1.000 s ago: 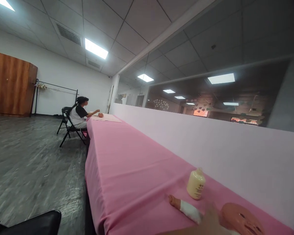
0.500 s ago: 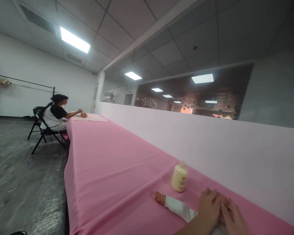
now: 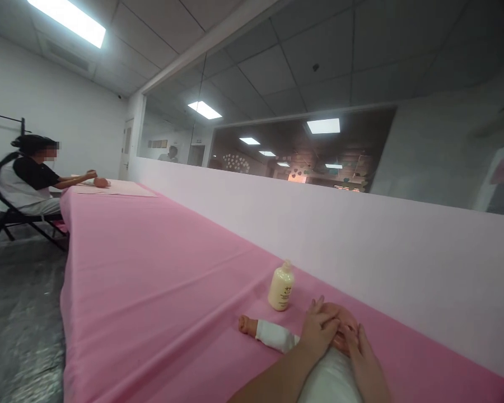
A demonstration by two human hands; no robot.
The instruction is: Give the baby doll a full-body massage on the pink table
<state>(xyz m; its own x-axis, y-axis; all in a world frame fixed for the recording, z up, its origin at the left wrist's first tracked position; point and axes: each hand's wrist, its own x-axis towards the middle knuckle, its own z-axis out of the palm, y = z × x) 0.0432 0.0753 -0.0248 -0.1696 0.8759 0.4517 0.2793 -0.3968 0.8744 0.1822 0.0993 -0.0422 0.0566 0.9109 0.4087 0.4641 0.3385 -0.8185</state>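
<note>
Both hands now slid further over the doll's head (image 3: 340, 324), left hand (image 3: 319, 333) and right hand (image 3: 361, 355) flat, fingers open.

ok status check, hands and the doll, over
Left hand and right hand both rest on the head of the baby doll in white clothes, lying on the pink tablecloth. Cream lotion bottle stands just beyond, apart.
</note>
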